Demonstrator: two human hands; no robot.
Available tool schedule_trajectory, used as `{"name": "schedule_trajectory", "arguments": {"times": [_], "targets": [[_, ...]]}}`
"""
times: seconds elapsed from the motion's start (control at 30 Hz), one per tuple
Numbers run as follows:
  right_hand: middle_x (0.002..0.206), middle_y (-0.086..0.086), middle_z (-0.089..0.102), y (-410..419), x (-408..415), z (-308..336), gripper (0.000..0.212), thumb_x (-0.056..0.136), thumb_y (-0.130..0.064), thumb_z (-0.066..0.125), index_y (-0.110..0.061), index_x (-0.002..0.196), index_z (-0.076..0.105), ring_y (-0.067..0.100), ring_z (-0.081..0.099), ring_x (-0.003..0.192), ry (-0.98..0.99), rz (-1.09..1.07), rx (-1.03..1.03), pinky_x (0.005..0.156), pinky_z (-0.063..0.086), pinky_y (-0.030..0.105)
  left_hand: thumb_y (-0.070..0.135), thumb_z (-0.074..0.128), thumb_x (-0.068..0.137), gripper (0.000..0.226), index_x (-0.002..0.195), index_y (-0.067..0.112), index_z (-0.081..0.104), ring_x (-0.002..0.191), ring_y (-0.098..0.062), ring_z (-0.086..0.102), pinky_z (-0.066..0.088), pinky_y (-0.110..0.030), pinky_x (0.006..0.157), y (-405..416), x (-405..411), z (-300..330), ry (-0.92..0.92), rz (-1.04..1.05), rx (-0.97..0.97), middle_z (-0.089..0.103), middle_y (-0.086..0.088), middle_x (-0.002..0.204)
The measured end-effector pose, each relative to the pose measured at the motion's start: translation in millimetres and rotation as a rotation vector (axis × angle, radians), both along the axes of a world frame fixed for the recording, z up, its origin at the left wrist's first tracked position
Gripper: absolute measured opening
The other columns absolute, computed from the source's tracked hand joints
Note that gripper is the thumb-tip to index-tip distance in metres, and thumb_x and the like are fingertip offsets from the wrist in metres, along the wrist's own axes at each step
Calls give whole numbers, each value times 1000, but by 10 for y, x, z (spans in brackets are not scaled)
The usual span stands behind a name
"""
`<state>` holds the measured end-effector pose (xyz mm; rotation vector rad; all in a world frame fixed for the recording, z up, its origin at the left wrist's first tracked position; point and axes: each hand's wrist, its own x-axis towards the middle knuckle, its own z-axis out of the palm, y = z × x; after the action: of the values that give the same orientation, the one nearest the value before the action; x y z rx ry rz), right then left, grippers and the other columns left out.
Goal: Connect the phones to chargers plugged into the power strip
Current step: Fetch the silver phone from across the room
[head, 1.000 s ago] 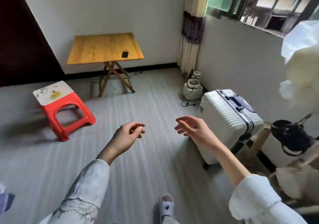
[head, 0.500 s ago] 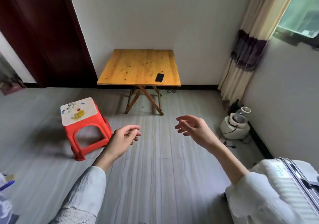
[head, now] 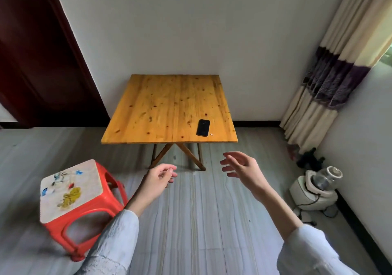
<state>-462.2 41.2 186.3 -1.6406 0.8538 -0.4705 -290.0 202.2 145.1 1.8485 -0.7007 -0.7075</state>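
A black phone [head: 203, 127] lies face up near the front right corner of a wooden folding table [head: 161, 109], with a tiny white bit beside it. My left hand [head: 158, 179] hangs in the air in front of the table, fingers loosely curled and holding nothing. My right hand [head: 241, 168] is raised beside it with relaxed, spread fingers, also holding nothing. Both hands are well short of the table's front edge. No charger or power strip is in view.
A red plastic stool [head: 78, 206] stands on the floor at the left. A white appliance with a glass jar [head: 316, 185] and its black cord sit by the right wall. A striped curtain [head: 331, 77] hangs at the right, a dark door [head: 38, 62] at the left.
The view has swung left and closed in on the table, which now sits centred and larger. The suitcase has left the view. Both hands stay raised and hold nothing.
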Motion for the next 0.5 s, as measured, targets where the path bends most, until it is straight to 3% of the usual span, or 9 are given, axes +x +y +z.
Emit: {"name": "schedule_trajectory", "arguments": {"times": [0.17,0.33,0.5], "targets": [[88,1,69,-905,667,-277,19,94,-20,48,-13,107,60,17,66,81,32,-53,20,73,54,27,12,43,94,19,104,14,59,82,-10,60,46,-17,68,-906,621,-277,39,-26,72,63,0,93],[93,5,68,-1881,1420,-761,25,95,-20,46,-9,114,59,20,64,86,91,-36,69,79,53,33,16,46,94,24,115,14,56,105,-18,56,45,-31,90,-1833,1213,-732,61,10,181,61,-5,111],[113,11,63,-2851,2057,-1331,32,96,-20,43,-9,125,51,19,60,94,235,14,198,90,49,40,16,46,94,34,127,8,49,117,-22,50,39,-29,98,-2900,1749,-1193,138,46,329,54,-14,128]]}}
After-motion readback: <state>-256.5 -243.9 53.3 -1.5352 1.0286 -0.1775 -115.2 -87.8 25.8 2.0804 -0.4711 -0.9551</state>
